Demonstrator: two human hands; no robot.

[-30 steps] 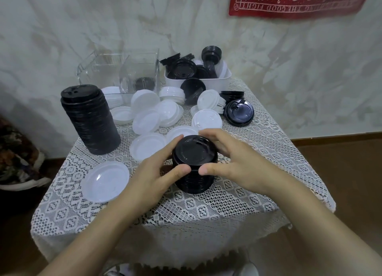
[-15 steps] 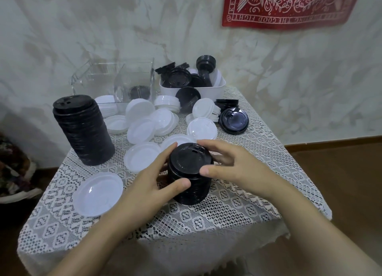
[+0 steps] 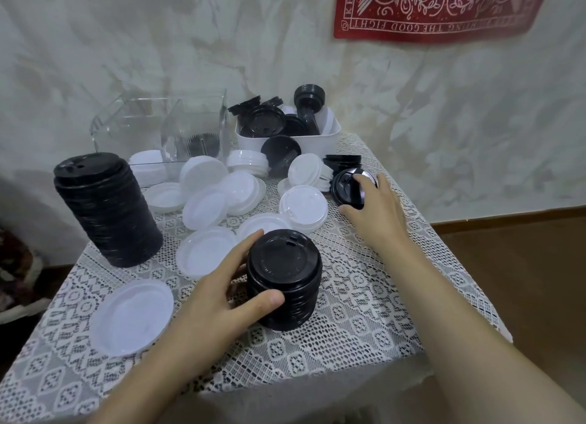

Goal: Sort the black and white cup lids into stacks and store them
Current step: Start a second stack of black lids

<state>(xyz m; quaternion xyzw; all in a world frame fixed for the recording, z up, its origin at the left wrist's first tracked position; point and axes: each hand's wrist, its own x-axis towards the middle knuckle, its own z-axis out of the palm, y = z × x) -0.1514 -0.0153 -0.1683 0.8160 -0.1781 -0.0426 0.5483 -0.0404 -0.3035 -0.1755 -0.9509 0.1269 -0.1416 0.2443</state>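
Observation:
A short stack of black lids (image 3: 285, 277) stands near the table's front middle. My left hand (image 3: 218, 300) grips its side, thumb in front and fingers behind. My right hand (image 3: 374, 208) reaches to the far right and closes its fingers on a loose black lid (image 3: 347, 185) lying on the cloth. A tall stack of black lids (image 3: 104, 208) stands at the left. Several white lids (image 3: 206, 208) lie scattered across the middle, and one large white lid (image 3: 133, 315) lies at the front left.
A white bin (image 3: 317, 141) at the back holds mixed black and white lids. A clear plastic box (image 3: 165, 131) stands at the back left. The lace tablecloth (image 3: 364, 312) hangs over the table's front and right edges. A wall stands close behind.
My right hand has left the short black stack and reached back right onto the loose black lid. My left hand stays on the stack. The camera has moved closer.

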